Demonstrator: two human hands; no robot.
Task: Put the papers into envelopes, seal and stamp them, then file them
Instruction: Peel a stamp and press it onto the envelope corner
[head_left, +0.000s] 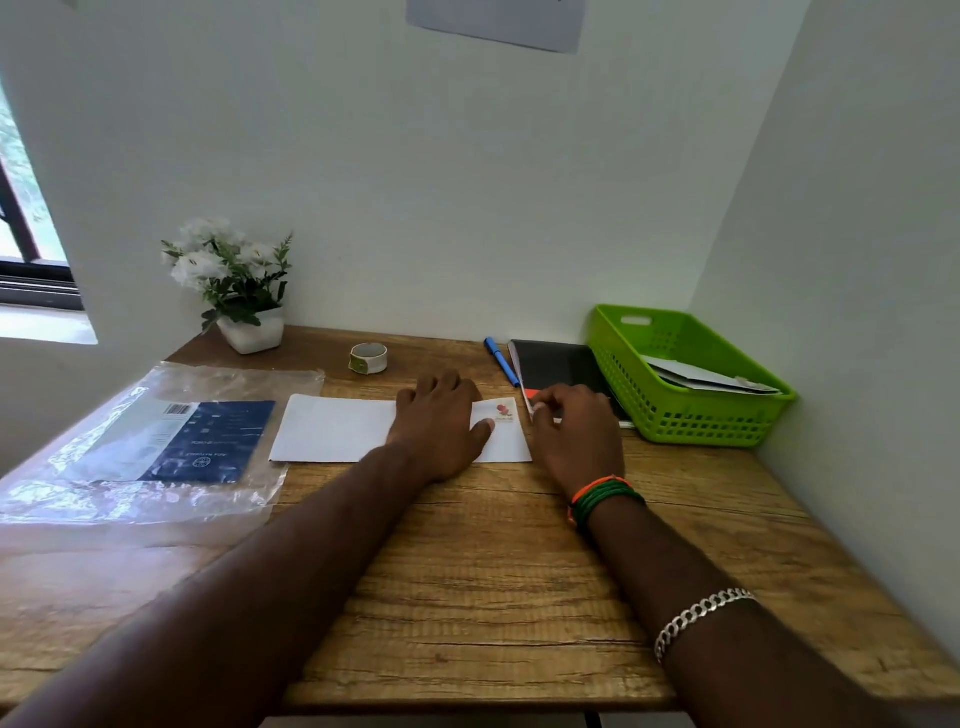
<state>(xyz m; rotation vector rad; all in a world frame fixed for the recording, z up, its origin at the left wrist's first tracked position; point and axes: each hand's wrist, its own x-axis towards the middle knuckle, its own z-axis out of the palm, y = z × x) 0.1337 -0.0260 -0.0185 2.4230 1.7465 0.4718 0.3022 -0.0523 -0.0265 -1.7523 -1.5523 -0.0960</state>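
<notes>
Two forearms reach in from the near edge, the right one wearing a silver chain bracelet (698, 616) and, at the wrist, orange and green bands (602, 496). Below them runs the wooden surface (493, 597). Left hand (441, 426) lies flat on the white envelope (332, 428), fingers straight and spread, thumb stretched toward the stamp (504, 411) in the envelope's far right corner. So the envelope sits mid-surface, pinned under that palm, stamp facing up. Right hand (576, 436) is just beside the envelope's right edge, fingers curled, tips pinching something small and pale; what exactly, I cannot tell. That hand sits over the near end of a black notebook (561, 366) with an orange corner showing. A blue pen (501, 361) lies just left of the notebook. Right of it, against the wall, stands the green basket (675, 415) with white envelopes or papers (701, 376) lying inside. Further back in the middle, a tape roll (369, 357). Off to the left, a clear plastic bag (145, 447) holding a dark blue pack, and behind it a white pot of white flowers (234, 280).
</notes>
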